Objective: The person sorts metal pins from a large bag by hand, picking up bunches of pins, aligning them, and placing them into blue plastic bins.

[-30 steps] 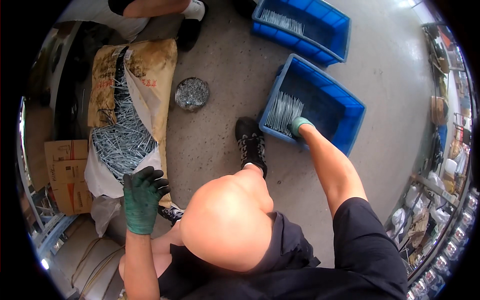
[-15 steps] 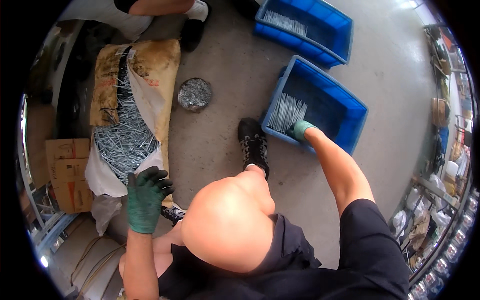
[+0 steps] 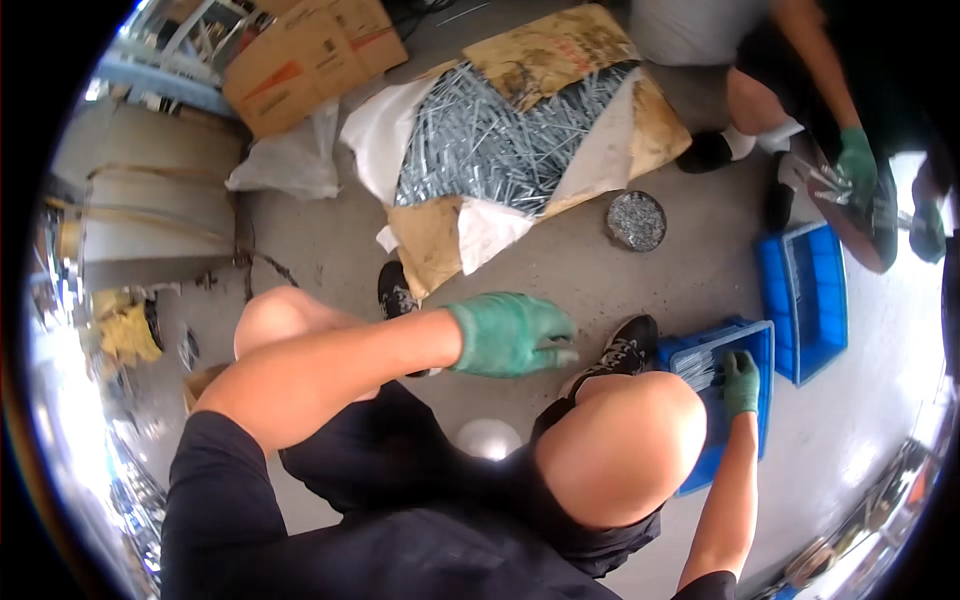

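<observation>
My left hand (image 3: pixel 512 335), in a green glove, hangs in the air before my knees. Its fingers are loosely apart, slightly smeared by motion, with nothing visible in them. In the nearer blue plastic bin (image 3: pixel 768 400), my gloved right hand (image 3: pixel 741 385) is beside a row of long thin nails (image 3: pixel 697 369). Its bent fingertips are apart near the nail ends; whether they touch is unclear. My right knee covers part of this bin. Beyond my left hand, a torn-open sack (image 3: pixel 660 125) lies on the floor, with a heap of loose nails (image 3: pixel 490 140) showing.
A round dish (image 3: pixel 636 221) of small metal pieces stands beside the sack. A second blue bin (image 3: pixel 822 300) sits beyond the first. At far right, a co-worker's green-gloved hand (image 3: pixel 857 165) holds some nails (image 3: pixel 822 178). A cardboard box (image 3: pixel 310 60) and clear plastic bag (image 3: pixel 295 155) lie far left.
The view has swung left, so everything shifts rightward in it. My left hand has moved away from the sack's edge toward the middle. My right hand stays at the nails in the bin.
</observation>
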`<state>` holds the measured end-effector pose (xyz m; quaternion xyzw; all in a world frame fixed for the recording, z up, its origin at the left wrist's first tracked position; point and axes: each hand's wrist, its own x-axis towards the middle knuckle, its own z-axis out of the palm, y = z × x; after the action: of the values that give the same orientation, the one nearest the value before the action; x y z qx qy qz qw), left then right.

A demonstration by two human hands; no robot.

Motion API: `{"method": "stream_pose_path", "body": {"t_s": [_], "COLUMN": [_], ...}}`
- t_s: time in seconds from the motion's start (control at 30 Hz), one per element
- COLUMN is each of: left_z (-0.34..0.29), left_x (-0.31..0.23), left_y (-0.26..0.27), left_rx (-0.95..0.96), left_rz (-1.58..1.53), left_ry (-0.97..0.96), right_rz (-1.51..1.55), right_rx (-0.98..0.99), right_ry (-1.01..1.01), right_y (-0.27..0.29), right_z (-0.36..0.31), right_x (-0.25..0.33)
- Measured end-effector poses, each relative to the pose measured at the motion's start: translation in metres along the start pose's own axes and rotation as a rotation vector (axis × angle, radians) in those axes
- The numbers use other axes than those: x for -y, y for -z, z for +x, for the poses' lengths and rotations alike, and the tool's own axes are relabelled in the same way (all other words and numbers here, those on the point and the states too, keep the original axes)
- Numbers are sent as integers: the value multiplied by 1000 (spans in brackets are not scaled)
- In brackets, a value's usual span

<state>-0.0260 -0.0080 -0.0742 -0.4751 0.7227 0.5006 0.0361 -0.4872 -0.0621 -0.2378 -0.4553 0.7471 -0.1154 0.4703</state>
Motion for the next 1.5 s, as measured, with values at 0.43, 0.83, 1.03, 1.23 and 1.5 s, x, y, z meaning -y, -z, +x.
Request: {"method": "stream_pose_path", "body": {"t_s": [0.43,0.83,1.03,1.23,1.5], "left_z": [-45,-51,-67,-77,-84], "left_x": [-12,35,52,63,69], "left_y": [8,2,12,14,13], "left_rx": [-50,-351,-289,-249,-214], "left_rz": [359,122,75,49,31], "left_ry": [-182,-64,-89,-127,-164], "right_rz": [-704,-1141,-1348,-1212,-1091], "right_rx": [383,193,226,313,187], "right_ry": [1087,489,491,460,546], "right_y": [-221,-473,-495,-475,-472], "right_z": [1,105,109,130,129], "right_x": [344,442,461,463,480]}}
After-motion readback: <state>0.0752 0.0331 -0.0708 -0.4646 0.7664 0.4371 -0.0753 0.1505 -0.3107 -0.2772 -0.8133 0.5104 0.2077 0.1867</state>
